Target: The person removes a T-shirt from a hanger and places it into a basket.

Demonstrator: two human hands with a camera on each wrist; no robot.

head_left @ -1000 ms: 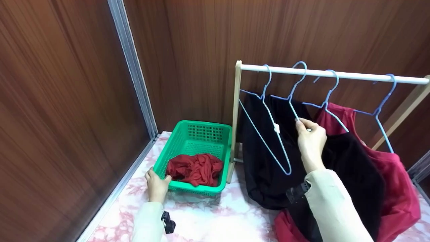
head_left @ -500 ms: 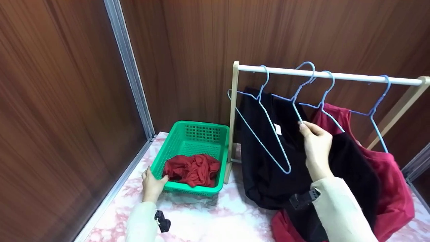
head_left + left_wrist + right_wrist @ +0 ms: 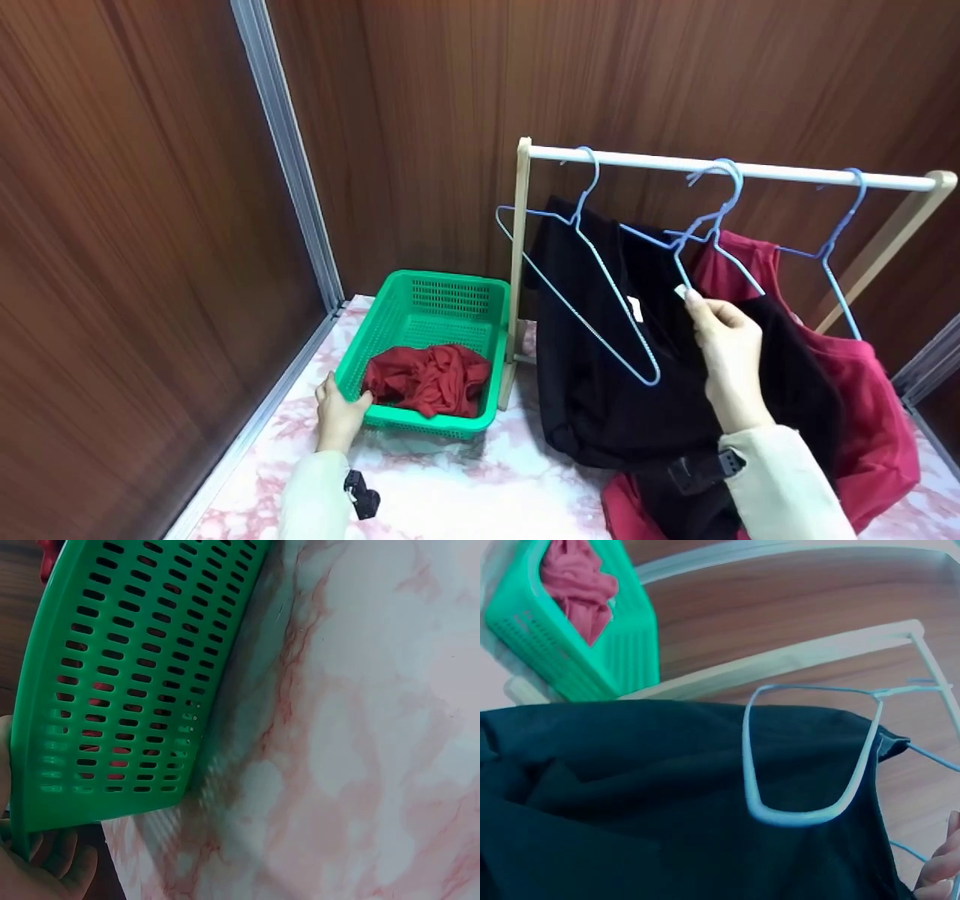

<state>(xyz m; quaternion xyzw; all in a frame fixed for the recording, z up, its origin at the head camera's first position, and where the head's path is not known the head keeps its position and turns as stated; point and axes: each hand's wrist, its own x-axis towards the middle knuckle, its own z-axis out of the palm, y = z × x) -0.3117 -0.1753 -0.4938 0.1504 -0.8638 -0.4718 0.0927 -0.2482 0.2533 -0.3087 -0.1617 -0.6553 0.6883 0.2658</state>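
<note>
My left hand (image 3: 340,418) grips the near left corner of a green plastic basket (image 3: 431,422), thumb over the rim; in the left wrist view its fingers curl under that rim. A crumpled red garment (image 3: 427,379) lies in the basket. My right hand (image 3: 731,349) pinches the right arm of a blue wire hanger (image 3: 677,246) bearing a black garment (image 3: 592,397). That hanger's hook overlaps the hook of another hanger (image 3: 726,217) at the white rail (image 3: 637,159); whether it rests on the rail, I cannot tell. A bare hanger (image 3: 600,259) hangs left of my right hand.
Farther right, a hanger (image 3: 832,259) carries a red sleeveless garment (image 3: 874,420). A wooden post (image 3: 517,277) of the rack stands close beside the basket. Brown wood-grain walls (image 3: 420,112) enclose the back and left. The tabletop (image 3: 450,495) is marbled pink and white.
My right hand has moved right and slightly down, bringing its hanger's hook over to the neighbouring hook. The bare hanger has swung a little. My left hand stays on the basket.
</note>
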